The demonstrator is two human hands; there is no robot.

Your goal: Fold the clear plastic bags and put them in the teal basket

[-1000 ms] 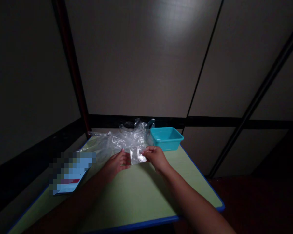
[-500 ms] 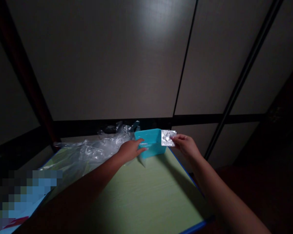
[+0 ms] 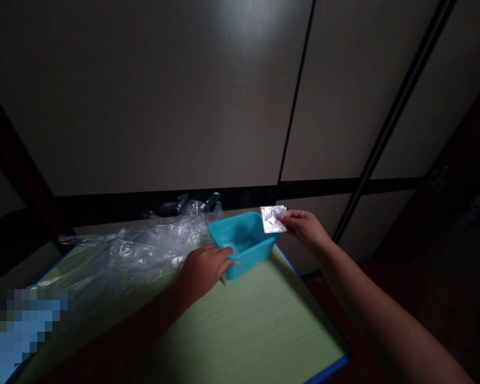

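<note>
A turquoise plastic basket (image 3: 251, 260) stands upright near the far end of the table. My left hand (image 3: 206, 268) is closed on its near left corner, thumb outside and fingers over the rim. Something pale and clear shows inside the basket by those fingertips; I cannot make out what it is. In my right hand (image 3: 304, 226), a flat, square silver foil sheet or packet (image 3: 272, 219) is pinched at its right edge. It is held over the basket's right end and hides part of the rim there.
Crumpled clear plastic bags (image 3: 156, 242) spread over the left and far side of the light green table (image 3: 240, 330), which has a blue edge. Pale cabinet doors (image 3: 176, 106) rise behind it. A blurred-out blue patch (image 3: 28, 336) lies at lower left.
The basket has tipped from facing me to upright, so its inside now shows. My left hand has shifted down and closed on the rim. The foil square stays in my right hand.
</note>
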